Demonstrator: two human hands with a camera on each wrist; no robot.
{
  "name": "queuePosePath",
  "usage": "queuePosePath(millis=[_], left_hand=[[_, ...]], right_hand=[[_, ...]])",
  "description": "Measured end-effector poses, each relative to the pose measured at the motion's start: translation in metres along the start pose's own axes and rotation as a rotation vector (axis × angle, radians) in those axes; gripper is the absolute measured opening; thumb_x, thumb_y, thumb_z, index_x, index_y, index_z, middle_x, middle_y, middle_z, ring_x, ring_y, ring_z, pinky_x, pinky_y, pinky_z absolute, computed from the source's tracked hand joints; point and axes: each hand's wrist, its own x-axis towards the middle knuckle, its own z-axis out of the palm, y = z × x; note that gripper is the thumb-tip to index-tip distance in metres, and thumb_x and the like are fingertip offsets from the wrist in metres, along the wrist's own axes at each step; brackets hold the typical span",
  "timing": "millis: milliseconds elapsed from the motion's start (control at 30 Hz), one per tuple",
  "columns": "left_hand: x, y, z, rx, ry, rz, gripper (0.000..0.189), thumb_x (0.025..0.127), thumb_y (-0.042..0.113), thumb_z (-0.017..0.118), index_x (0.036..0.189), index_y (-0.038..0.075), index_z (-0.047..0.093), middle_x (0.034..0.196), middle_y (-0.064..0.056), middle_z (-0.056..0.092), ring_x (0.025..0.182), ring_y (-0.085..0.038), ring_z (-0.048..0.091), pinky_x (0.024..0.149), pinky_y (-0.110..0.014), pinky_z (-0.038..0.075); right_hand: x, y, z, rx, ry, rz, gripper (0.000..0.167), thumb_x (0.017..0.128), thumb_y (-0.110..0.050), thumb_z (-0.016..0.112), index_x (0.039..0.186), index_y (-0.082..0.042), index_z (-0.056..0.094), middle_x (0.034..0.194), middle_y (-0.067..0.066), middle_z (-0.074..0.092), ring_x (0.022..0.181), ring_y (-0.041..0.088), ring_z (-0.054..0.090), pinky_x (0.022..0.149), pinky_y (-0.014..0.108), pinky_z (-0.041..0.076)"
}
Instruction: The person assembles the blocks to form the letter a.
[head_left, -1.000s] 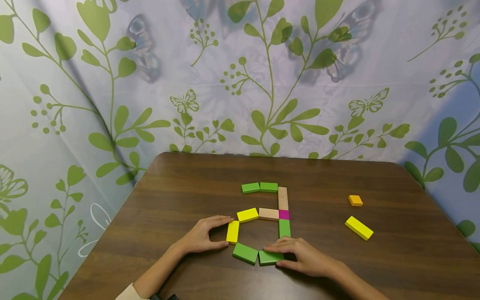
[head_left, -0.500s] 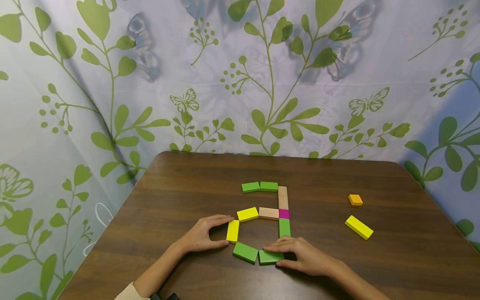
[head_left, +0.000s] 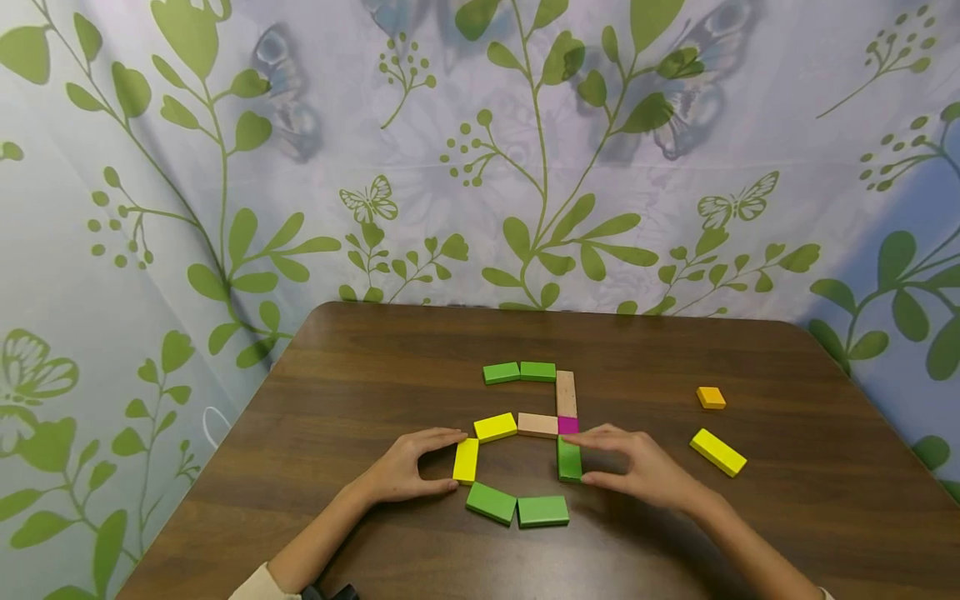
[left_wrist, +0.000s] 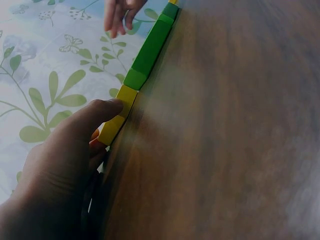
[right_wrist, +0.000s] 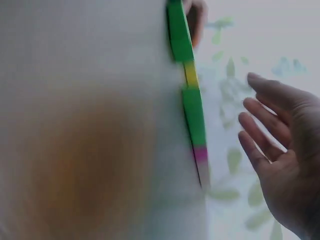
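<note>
Wooden blocks lie flat on the table in a shape like a lowercase "a". My left hand (head_left: 405, 468) pinches the upright yellow block (head_left: 466, 462) on the shape's left side, index finger at its top end and thumb at its bottom; the left wrist view shows the thumb on that block (left_wrist: 125, 107). My right hand (head_left: 645, 468) hovers by the vertical green block (head_left: 569, 462), its fingers loosely extended. In the right wrist view this hand (right_wrist: 285, 135) holds nothing. Two green blocks, the left one (head_left: 491, 503) slanted and the right one (head_left: 543, 512) level, form the bottom.
Above are a slanted yellow block (head_left: 495, 427), a natural wood block (head_left: 537, 426), a magenta piece (head_left: 567, 425) and an upright natural block (head_left: 566, 394). Two green blocks (head_left: 537, 372) top the shape. An orange piece (head_left: 711, 397) and a yellow block (head_left: 717, 452) lie to the right.
My right hand has let go of the bottom right green block and moved up and to the right, beside the vertical green block. The left hand stays on the yellow block.
</note>
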Motion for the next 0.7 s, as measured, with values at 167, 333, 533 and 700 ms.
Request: queuePosePath(millis=[167,333,533,700], left_hand=[[-0.001,-0.001,0.000,-0.006,-0.009,-0.025,0.062,0.082,0.046,0.065,0.134,0.016,0.050,0.133,0.006,0.049,0.120,-0.012,0.046,0.095,-0.041,0.042],[-0.001,0.000,0.001,0.003,0.003,-0.004,0.062,0.082,0.044,0.066,0.134,0.014,0.050,0.132,0.003,0.050,0.120,-0.015,0.047,0.094,-0.043,0.043],[-0.001,-0.001,0.001,0.011,0.013,0.016,0.061,0.082,0.043,0.066,0.133,0.013,0.051,0.132,0.001,0.050,0.119,-0.016,0.048,0.093,-0.043,0.043],[-0.001,-0.001,0.001,0.004,0.012,0.005,0.061,0.082,0.043,0.067,0.133,0.014,0.051,0.131,0.003,0.050,0.119,-0.013,0.047,0.094,-0.041,0.043]], right_hand=[[-0.007,0.025,-0.033,-0.112,0.157,0.160,0.053,0.078,-0.021,0.075,0.128,-0.017,0.057,0.122,-0.002,0.059,0.108,0.011,0.051,0.086,0.028,0.046],[-0.023,0.060,-0.061,-0.193,0.313,0.318,0.054,0.079,-0.016,0.074,0.130,-0.017,0.056,0.128,0.005,0.055,0.115,0.026,0.048,0.088,0.047,0.042],[-0.051,0.095,-0.088,-0.228,0.361,0.507,0.057,0.086,-0.025,0.067,0.136,-0.009,0.047,0.131,0.027,0.045,0.112,0.053,0.042,0.078,0.067,0.036],[-0.072,0.113,-0.098,-0.251,0.290,0.607,0.061,0.089,-0.028,0.063,0.139,-0.002,0.039,0.128,0.037,0.041,0.106,0.057,0.043,0.076,0.066,0.038]])
